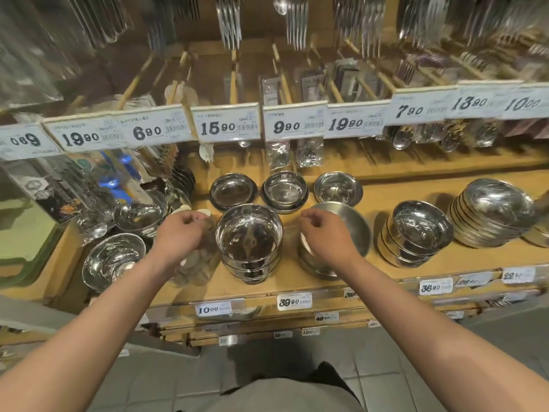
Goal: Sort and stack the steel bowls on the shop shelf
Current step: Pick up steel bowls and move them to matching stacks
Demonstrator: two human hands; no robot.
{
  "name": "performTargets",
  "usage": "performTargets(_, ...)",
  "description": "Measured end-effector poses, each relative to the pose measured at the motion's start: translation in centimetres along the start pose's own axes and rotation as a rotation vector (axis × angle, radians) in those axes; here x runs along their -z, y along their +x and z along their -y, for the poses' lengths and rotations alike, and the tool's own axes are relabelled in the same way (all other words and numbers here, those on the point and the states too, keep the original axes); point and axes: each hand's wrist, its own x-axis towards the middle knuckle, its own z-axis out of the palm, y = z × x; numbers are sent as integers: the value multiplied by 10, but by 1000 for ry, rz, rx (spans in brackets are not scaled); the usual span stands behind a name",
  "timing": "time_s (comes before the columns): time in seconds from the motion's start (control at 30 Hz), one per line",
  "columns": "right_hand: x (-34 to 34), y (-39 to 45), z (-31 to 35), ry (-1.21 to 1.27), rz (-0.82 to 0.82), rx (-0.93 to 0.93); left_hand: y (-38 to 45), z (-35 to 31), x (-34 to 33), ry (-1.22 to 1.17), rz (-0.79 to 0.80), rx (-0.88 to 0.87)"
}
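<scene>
Shiny round steel bowls on pale wooden shop shelf (371, 272). Front centre: upright nested stack of deep bowls (249, 242). Behind it, three low stacks of shallow dishes (285, 188) in a row. Right: two leaning stacks of tilted bowls (416, 233), near each other.

Your left hand (178, 233) covers whatever its curled fingers hold. Your right hand (323, 236) hides the near rim of the tilted matte steel bowl (347, 224) behind it. Hanging cutlery above is blurred.
</scene>
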Motion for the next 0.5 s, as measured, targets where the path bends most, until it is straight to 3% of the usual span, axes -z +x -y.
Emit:
performTargets(0.27, 38, 17, 5, 48, 215, 16, 0, -17, -20, -19, -86, 29)
performTargets(0.5, 58, 49, 1, 49, 241, 25, 19, -32, -38, -33, -134, 23)
